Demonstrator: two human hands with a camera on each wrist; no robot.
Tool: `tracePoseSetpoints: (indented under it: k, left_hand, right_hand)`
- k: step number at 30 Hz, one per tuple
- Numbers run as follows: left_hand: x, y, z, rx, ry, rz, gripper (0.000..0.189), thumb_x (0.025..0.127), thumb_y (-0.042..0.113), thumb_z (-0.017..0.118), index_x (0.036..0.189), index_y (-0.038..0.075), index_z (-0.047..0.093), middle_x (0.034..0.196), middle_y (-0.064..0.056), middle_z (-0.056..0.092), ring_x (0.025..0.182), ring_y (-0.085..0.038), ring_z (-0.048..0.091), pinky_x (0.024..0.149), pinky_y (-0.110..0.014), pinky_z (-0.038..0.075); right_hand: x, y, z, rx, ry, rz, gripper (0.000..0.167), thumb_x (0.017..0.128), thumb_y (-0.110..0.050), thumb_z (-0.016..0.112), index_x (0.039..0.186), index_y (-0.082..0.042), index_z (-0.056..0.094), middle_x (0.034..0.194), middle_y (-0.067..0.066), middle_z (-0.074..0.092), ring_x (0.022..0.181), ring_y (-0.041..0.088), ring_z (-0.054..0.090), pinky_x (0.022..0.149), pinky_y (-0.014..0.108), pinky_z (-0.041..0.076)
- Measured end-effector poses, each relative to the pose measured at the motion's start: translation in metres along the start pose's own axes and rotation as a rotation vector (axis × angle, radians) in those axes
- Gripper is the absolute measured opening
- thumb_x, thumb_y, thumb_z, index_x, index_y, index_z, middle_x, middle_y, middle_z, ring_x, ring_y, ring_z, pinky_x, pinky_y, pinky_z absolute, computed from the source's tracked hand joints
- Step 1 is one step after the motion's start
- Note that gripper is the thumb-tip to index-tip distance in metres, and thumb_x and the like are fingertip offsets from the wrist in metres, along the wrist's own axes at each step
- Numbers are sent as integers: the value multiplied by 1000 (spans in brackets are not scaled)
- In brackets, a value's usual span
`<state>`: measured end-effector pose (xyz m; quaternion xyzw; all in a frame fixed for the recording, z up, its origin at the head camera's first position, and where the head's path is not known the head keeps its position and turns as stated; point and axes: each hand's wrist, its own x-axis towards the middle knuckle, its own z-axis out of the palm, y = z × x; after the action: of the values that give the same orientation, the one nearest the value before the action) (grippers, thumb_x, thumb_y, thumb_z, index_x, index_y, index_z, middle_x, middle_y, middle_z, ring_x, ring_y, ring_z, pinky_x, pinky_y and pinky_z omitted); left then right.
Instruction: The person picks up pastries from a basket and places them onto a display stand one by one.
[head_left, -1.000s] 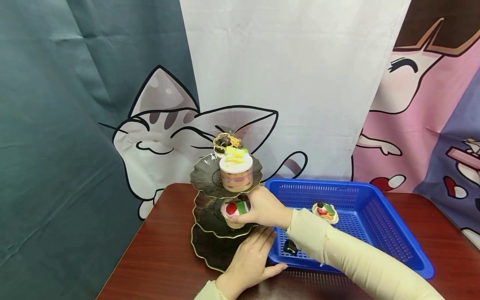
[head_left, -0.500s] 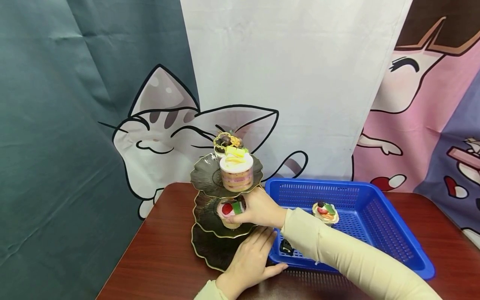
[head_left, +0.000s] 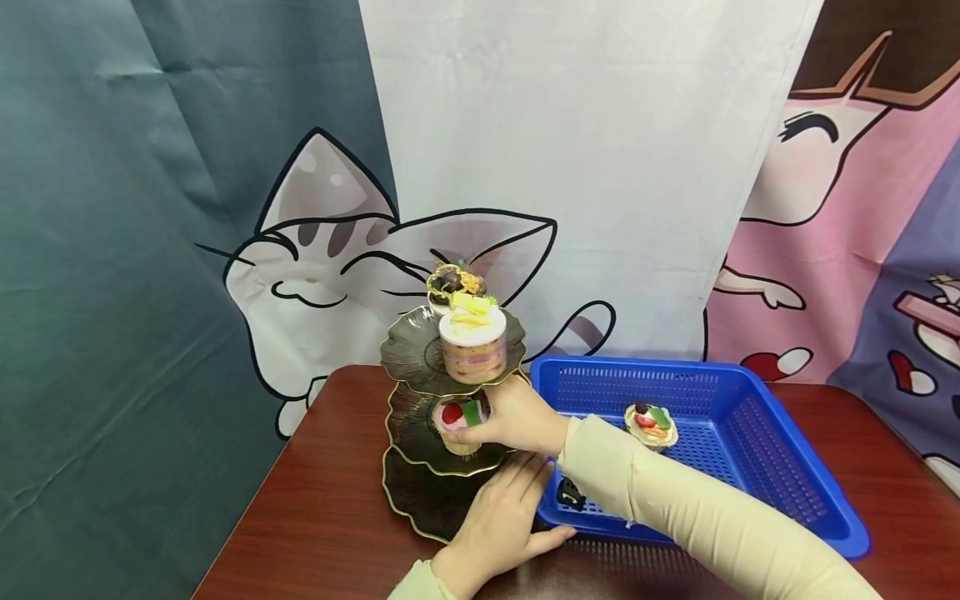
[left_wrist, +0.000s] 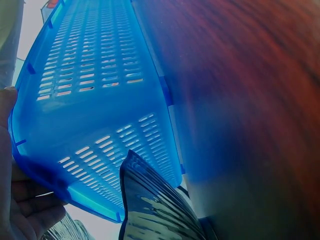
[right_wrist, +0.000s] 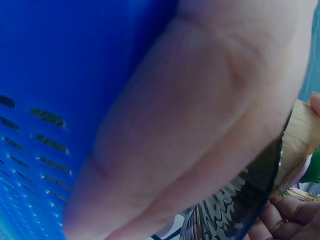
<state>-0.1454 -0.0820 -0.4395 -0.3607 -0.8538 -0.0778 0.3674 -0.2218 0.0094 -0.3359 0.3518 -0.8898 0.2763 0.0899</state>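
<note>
No lettering, number or brand can be read; at the head view's five o'clock, a pale mark on a small black object in the blue plastic basket is too small to tell.

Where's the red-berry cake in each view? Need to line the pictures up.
Head: just below and left of centre, gripped by the right hand, red-berry cake.
Left wrist: not visible.
Right wrist: right edge, below mid-height, cut off by the frame.
Shared landmark: blue basket, right of centre in head, left side in both wrist views.
</note>
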Motion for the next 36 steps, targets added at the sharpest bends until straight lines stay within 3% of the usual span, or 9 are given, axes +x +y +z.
tracePoseSetpoints:
  k: [16, 26, 32, 36]
  left_hand:
    - [0, 0, 0, 5, 4, 5, 72, 73, 63, 70, 118, 7, 67, 124, -6, 66, 123, -18, 58, 106, -29, 43]
    - [-1, 0, 1, 4, 1, 5, 73, 73, 63, 70, 119, 6, 66, 125, -7, 65, 125, -19, 57, 107, -29, 43]
    - [-1, 0, 2, -9, -7, 0, 72, 75, 63, 69, 120, 6, 66, 128, -8, 64, 127, -19, 55, 109, -28, 41]
    - [-1, -1, 2, -2, 2, 6, 72, 74, 62, 70, 120, 6, 65, 127, -8, 65, 125, -19, 57, 108, -29, 42]
  right_hand:
    - [0, 1, -2, -6, 0, -15, 79, 69, -50, 80, 131, -10, 52, 126, 10, 62, 112, 24, 61, 95, 44, 49]
    - [-1, 4, -3, 18, 7, -41, 75, 70, -48, 80, 129, -11, 54, 125, 8, 63, 109, 19, 61, 92, 38, 51]
    - [-3, 5, -10, 37, -6, -17, 68, 70, -48, 80, 124, -13, 57, 101, 0, 65, 86, 13, 59, 76, 29, 50]
    - [-5, 8, -14, 49, -23, 16, 61, 71, -49, 79, 117, -14, 61, 91, 0, 66, 82, 15, 59, 74, 29, 50]
